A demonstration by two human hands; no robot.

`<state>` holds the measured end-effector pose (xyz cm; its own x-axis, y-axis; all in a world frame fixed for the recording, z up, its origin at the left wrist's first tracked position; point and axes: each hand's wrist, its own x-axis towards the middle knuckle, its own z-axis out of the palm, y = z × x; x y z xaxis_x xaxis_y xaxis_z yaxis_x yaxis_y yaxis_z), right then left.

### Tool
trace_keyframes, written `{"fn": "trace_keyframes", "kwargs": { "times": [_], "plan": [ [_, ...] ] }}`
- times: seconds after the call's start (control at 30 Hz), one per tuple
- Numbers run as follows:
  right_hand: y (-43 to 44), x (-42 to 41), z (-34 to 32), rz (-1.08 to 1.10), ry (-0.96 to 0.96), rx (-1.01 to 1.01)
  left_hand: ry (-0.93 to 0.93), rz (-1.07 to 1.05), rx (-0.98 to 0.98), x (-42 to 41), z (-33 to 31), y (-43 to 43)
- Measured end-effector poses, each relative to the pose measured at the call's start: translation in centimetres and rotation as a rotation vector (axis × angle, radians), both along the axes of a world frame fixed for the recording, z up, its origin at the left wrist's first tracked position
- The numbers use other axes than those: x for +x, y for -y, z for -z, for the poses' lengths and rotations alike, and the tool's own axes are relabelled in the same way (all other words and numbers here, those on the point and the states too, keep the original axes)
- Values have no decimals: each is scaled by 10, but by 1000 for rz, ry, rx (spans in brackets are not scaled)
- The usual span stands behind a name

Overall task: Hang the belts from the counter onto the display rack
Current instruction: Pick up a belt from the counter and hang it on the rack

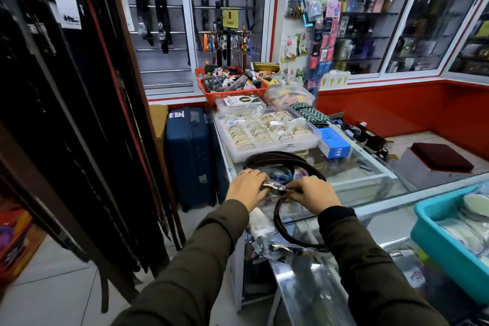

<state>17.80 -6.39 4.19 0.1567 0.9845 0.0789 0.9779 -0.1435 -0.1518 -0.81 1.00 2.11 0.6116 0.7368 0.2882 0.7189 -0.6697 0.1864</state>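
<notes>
Dark brown belts [284, 160] lie looped on the glass counter [370, 180]. My left hand [247, 188] and my right hand [315, 193] both grip the plastic-wrapped buckle end [275, 188] of one belt just above the counter's near corner. A loop of belt [280, 225] hangs below my hands, and a second wrapped buckle [280, 248] rests on the counter edge. The display rack [79, 114] stands at the left, crowded with several hanging dark belts.
A clear tray of gold bangles [267, 131] and a blue box [334, 143] sit behind the belts. Red baskets [232, 87] stand further back. A blue suitcase [190, 156] stands on the floor between rack and counter. A teal bin [449, 241] is at the right.
</notes>
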Motion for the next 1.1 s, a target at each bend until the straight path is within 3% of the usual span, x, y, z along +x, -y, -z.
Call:
{"fn": "trace_keyframes", "kwargs": {
  "times": [0.23,0.5,0.67,0.83,0.97,1.1],
  "plan": [
    [-11,-27,-52,-60,38,159,183,17,116,-38,-43,-3],
    [-35,-87,-120,-226,43,320,607,9,127,-108,-89,-9],
    [-51,-137,-144,-349,-191,398,971,-82,119,-150,-110,-8],
    [-68,-189,-157,-486,-632,341,1448,-165,-131,-181,-132,-5],
    [-77,-215,-157,-614,-858,310,1544,-155,-188,-202,-147,-7],
    [-79,-238,-155,-600,-899,420,1554,-154,-180,-216,-161,-8]
  ]
}}
